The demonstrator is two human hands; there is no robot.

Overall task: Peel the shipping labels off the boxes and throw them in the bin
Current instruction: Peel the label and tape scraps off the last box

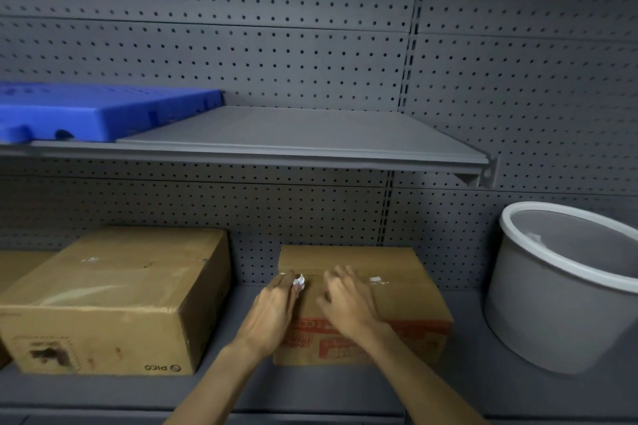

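Note:
A small cardboard box (407, 293) with red print on its front stands on the lower shelf. Both hands rest on its top. My left hand (272, 310) pinches a small crumpled white scrap of label (299, 281) between its fingertips at the box's left edge. My right hand (348, 304) lies on the box top with fingers curled and spread, holding nothing that I can see. A white label remnant (375, 280) sticks to the box top just right of that hand. A grey bin (566, 290) with a white rim stands tilted at the right, a pale scrap inside.
A larger cardboard box (114, 297) sits on the lower shelf to the left, with small white remnants on top. A blue plastic crate lid (100, 110) lies on the upper shelf (303, 134). Grey pegboard forms the back wall.

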